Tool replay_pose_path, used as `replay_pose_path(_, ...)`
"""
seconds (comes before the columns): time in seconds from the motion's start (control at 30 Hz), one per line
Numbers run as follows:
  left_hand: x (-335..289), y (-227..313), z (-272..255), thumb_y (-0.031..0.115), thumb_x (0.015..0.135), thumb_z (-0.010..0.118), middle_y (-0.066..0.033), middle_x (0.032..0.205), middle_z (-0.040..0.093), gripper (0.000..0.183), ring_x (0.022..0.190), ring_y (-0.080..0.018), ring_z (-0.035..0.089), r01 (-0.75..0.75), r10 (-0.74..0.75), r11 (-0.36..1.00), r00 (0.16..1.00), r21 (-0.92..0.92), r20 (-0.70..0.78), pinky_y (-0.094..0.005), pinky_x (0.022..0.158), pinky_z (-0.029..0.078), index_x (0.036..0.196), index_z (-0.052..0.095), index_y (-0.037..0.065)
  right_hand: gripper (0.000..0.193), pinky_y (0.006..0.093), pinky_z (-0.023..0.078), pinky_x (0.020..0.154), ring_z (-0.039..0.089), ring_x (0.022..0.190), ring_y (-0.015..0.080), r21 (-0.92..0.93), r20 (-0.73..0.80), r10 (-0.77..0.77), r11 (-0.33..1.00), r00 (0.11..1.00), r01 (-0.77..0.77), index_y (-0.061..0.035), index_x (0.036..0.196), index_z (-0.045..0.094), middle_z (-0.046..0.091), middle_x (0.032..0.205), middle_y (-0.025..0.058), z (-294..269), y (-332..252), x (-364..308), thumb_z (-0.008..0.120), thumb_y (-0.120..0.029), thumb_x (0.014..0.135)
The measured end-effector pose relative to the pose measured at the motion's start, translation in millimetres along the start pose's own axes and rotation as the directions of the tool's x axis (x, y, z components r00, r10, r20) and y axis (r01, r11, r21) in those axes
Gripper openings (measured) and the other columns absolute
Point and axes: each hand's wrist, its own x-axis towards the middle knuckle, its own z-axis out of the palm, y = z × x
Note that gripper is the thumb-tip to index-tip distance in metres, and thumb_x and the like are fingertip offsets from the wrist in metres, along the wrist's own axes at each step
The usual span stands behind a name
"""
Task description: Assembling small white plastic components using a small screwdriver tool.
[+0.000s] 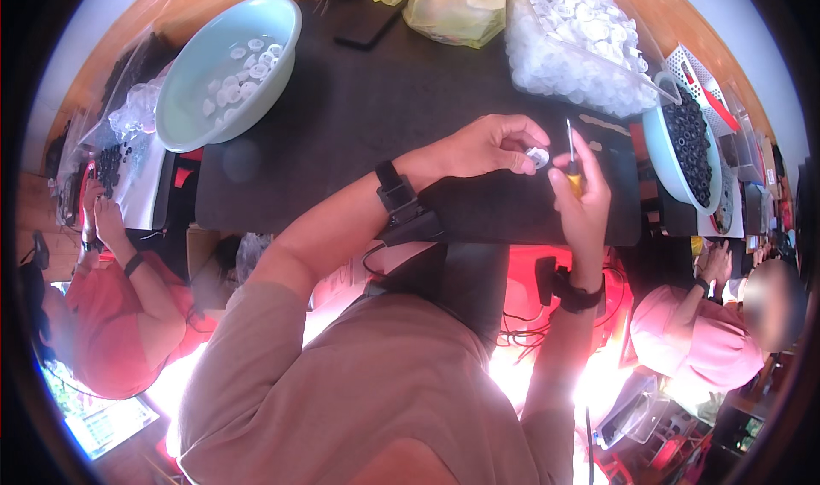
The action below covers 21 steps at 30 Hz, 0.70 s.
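Over the right part of the dark table, my left hand (489,147) pinches a small white round plastic piece (537,157) between thumb and fingers. Just to its right, my right hand (584,196) is closed around a yellow-handled tool with a thin metal shaft (571,142). The shaft points up and away from me, a short gap from the white piece. Whether it is a screwdriver or a blade is too small to tell. A dark band with a small box is strapped on each of my wrists.
A pale blue basin (284,24) with several white pieces stands far left. A heaped clear container of white pieces (581,49) sits far right, beside a basin of black rings (688,148). A yellow plastic bag (453,11) lies at the back. Co-workers sit on both sides.
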Motion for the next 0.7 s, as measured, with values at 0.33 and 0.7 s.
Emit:
replay_pose_path(0.33, 0, 1, 3, 0.002, 0.093, 0.066, -0.0070, 0.121, 0.064, 0.035, 0.105, -0.0127, 0.063, -0.115, 0.114, 0.993, 0.993, -0.021, -0.028, -0.0287, 0.090, 0.052, 0.127, 0.059, 0.001, 0.052, 0.0165, 0.034, 0.045, 0.047, 0.057, 0.0011, 0.500, -0.062, 0.154, 0.860, 0.986, -0.103, -0.0063, 0.143, 0.049, 0.058, 0.088, -0.0002, 35, 7, 5, 0.063, 0.000, 0.092)
replay_pose_path(0.7, -1, 3, -6, 0.004, 0.094, 0.065, -0.0052, 0.115, 0.068, 0.040, 0.101, -0.0109, 0.063, 0.026, -0.031, 0.997, 0.997, -0.067, -0.065, -0.0263, 0.091, 0.051, 0.133, 0.059, 0.002, 0.039, 0.0334, 0.049, 0.070, 0.061, 0.072, 0.0227, -0.353, -0.053, -0.182, 0.923, 0.982, 0.152, -0.0108, 0.136, 0.059, 0.064, 0.088, 0.0114, 14, 9, -29, 0.056, -0.010, 0.097)
